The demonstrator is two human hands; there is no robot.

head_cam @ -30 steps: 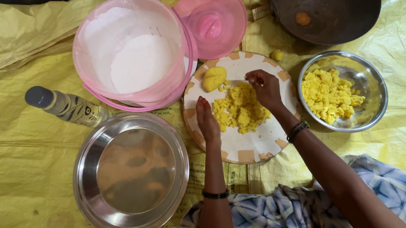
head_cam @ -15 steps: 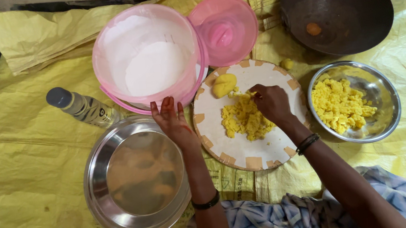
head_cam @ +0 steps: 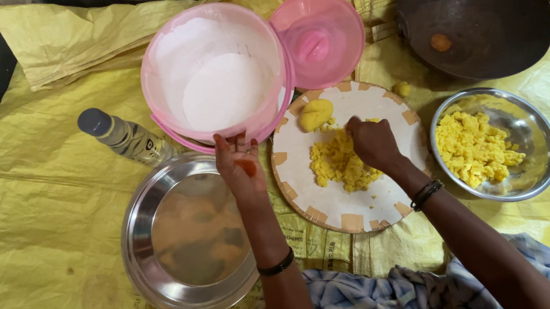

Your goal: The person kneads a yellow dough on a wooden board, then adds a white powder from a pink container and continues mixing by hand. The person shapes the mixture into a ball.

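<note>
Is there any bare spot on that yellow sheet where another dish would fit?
Yes: the yellow sheet lies bare to the left of the steel plate and the bottle. A smaller patch shows below the steel bowl. The middle is crowded: pink tub, lid, round board and both hands sit close together.

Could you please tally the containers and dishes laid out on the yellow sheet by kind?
Steel dishes: 2, empty plate and bowl of yellow crumble
Pink tub and lid: 2
Dark wok: 1
Round white board: 1
Bottle: 1
Total: 7
</note>
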